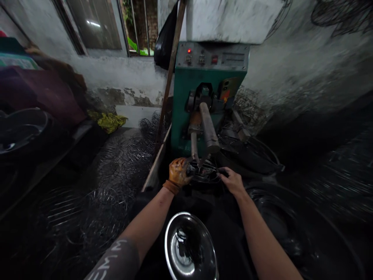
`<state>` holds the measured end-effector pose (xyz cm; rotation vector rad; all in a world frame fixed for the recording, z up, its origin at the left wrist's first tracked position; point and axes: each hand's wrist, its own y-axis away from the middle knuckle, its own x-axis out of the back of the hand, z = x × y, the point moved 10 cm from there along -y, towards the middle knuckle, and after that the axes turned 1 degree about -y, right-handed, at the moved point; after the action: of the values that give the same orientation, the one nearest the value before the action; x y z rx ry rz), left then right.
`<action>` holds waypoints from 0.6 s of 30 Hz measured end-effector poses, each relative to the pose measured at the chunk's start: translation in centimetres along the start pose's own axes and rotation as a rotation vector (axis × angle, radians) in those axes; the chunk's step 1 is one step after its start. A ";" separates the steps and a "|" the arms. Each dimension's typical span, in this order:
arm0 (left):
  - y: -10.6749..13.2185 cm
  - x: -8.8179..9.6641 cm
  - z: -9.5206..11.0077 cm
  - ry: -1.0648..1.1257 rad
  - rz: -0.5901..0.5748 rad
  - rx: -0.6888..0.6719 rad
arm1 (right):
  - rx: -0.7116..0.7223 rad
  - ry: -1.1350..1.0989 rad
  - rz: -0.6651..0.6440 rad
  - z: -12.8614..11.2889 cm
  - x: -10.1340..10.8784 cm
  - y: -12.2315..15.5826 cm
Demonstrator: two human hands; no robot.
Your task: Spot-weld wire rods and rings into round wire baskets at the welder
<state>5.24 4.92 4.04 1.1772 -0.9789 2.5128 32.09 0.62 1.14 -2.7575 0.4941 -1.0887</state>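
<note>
My left hand (178, 172), in an orange-brown glove, is closed on the left side of a round wire rack (205, 179). On the right side, my bare right hand (232, 180) pinches the rack's rim with thumb and fingers. The rack lies just below the two metal electrode arms (208, 128) of a green spot-welding machine (186, 93); whether the lower tip touches the wire I cannot make out. Nearer to me, a shiny steel bowl (190, 247) holds dark thin pieces, too dim to name.
Wire racks lie heaped on the floor at the left (113, 186). A large dark basin (291, 225) stands at the right. A wooden board (157, 159) leans beside the machine, whose panel shows a red light (189, 51). A black tub (23, 128) sits far left.
</note>
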 end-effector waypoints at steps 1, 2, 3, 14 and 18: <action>0.0 0.0 0.0 0.003 0.004 -0.004 | 0.000 0.000 0.003 0.0 0.0 0.0; 0.0 0.0 0.1 0.004 0.006 -0.007 | 0.000 0.000 0.004 0.1 0.0 0.0; 0.0 0.0 0.1 0.004 0.006 -0.006 | 0.001 0.000 0.000 0.1 -0.1 0.0; 0.2 0.3 -0.1 -0.004 0.044 -0.071 | -0.027 -0.028 -0.037 0.1 -0.8 0.3; 0.1 -0.2 -0.9 -0.025 0.037 -0.058 | -0.031 -0.005 -0.040 -1.8 -0.6 0.2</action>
<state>4.79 5.41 3.43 1.1866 -1.0822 2.4854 30.40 0.61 2.07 -2.8080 0.4609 -1.0912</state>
